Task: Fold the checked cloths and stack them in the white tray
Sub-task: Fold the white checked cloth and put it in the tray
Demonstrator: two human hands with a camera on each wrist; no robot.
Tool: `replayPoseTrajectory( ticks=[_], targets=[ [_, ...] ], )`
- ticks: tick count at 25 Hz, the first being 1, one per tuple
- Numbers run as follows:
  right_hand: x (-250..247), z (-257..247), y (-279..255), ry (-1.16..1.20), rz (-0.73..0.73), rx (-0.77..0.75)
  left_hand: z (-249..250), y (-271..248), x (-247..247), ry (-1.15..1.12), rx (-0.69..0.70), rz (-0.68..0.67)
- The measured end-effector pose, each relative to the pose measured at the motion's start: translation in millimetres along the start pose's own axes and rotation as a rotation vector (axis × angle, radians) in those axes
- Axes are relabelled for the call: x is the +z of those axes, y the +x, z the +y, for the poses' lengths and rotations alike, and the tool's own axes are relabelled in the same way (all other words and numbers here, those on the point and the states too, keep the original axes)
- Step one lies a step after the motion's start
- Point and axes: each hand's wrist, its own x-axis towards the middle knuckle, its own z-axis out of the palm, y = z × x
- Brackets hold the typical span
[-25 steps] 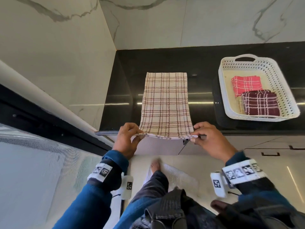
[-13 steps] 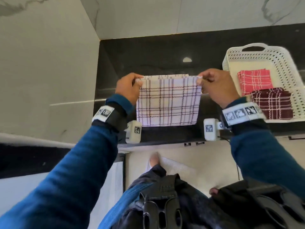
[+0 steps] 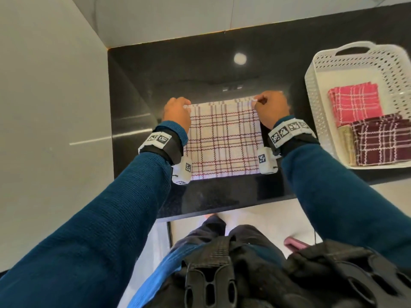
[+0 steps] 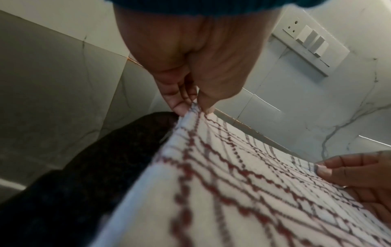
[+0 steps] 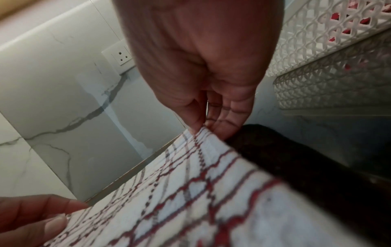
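A white cloth with red and grey checks (image 3: 222, 141) lies doubled over on the black counter (image 3: 222, 196). My left hand (image 3: 176, 114) pinches its far left corner (image 4: 191, 108) between thumb and fingers. My right hand (image 3: 270, 110) pinches the far right corner (image 5: 202, 131) the same way. Both corners sit at the cloth's far edge, low over the counter. To the right stands the white tray (image 3: 315, 103), holding a folded pink checked cloth (image 3: 353, 103) and a folded maroon checked cloth (image 3: 382, 141).
Marble wall tiles rise behind and to the left of the counter, with a socket and switch plate (image 4: 311, 43) on the back wall. A beige folded item (image 3: 345, 145) lies in the tray beside the maroon cloth. The counter's front edge (image 3: 222, 212) is near my legs.
Both hands carried the cloth's near edge up and over to the far edge, folding it in half. The cloth now lies half as long on the counter.
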Motion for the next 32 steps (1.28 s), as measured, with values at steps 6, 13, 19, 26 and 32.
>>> replayPoseTrajectory(
  ticks=[6, 13, 19, 26, 32],
  targets=[
    [4.3, -5.8, 3.7, -0.002, 0.028, 0.036, -4.3, 3.9, 6.6, 0.023, 0.015, 0.011],
    [-10.1, -36.3, -6.2, -0.143, -0.047, 0.055, 3.5, -2.7, -2.4, 0.150, 0.011, 0.085],
    [34.0, -67.6, -55.6, -0.322, -0.396, -0.322, 33.5, -43.2, 21.6, 0.554, 0.491, -0.295],
    [20.5, -11.2, -40.0, -0.749, -0.480, -0.024, -22.5, -35.3, 5.2, 0.710, 0.305, -0.339],
    [36.5, -48.3, -91.7, -0.677, -0.413, -0.153, 29.7, -75.8, 14.1, 0.602, 0.379, -0.345]
  ],
)
